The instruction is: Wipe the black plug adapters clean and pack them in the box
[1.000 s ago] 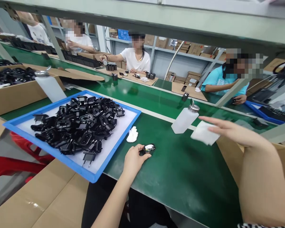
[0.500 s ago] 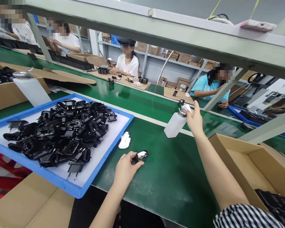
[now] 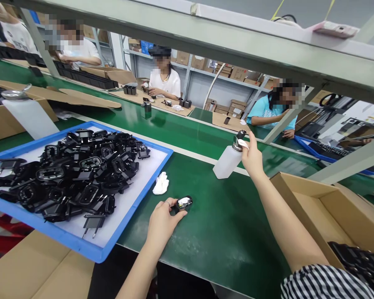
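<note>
My left hand (image 3: 163,218) grips a small black plug housing (image 3: 184,203) between thumb and fingers, just above the green bench. Something white shows in the housing's open face. My right hand (image 3: 252,157) pinches a folded white wipe (image 3: 243,143) against the metal top of a translucent white pump bottle (image 3: 227,162). The bottle looks tilted in this view. Beside the blue-rimmed tray (image 3: 137,209) lies a crumpled white wipe (image 3: 161,183). A heap of black plug housings (image 3: 90,166), some with two pins, fills much of that tray.
An open cardboard box (image 3: 314,207) with black parts stands at my right. A second pump bottle (image 3: 31,114) is at the left, beside another cardboard box (image 3: 15,120). A metal beam (image 3: 174,31) crosses overhead. Several co-workers sit across the bench.
The view has shifted slightly. The wipe in my right hand sits a little lower on the bottle top. My left hand keeps its grip on the plug housing.
</note>
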### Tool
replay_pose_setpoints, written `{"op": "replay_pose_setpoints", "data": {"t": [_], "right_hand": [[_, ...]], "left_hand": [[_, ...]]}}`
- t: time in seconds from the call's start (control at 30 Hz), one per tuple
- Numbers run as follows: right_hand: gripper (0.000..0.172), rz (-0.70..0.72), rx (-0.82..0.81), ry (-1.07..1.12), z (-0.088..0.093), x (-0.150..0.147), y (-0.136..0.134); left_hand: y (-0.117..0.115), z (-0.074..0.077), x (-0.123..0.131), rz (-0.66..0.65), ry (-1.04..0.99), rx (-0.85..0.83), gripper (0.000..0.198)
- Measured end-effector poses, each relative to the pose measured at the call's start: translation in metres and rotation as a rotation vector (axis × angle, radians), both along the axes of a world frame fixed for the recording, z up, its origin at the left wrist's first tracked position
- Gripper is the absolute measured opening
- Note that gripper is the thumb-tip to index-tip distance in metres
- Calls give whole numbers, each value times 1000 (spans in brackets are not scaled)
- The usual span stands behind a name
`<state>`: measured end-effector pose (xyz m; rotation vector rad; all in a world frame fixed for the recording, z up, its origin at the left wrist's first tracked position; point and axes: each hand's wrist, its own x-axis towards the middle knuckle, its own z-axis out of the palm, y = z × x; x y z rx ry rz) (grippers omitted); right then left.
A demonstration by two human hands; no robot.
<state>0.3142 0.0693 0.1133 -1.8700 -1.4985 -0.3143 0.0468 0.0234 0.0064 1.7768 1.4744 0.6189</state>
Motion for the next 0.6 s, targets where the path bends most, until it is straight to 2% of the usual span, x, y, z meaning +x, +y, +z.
{"op": "replay_pose_setpoints", "data": {"t": [0.13,0.3,0.6], "right_hand": [[53,7,28,-45,0,1,1],[51,26,109,-103,-7,5,3],[51,41,124,-132,-14,6,-1]], "left_hand": [[0,0,0,-5,1,-4,25],[0,-2,0,-2,4,13,26],[0,-2,0,0,5,-2,26]]}}
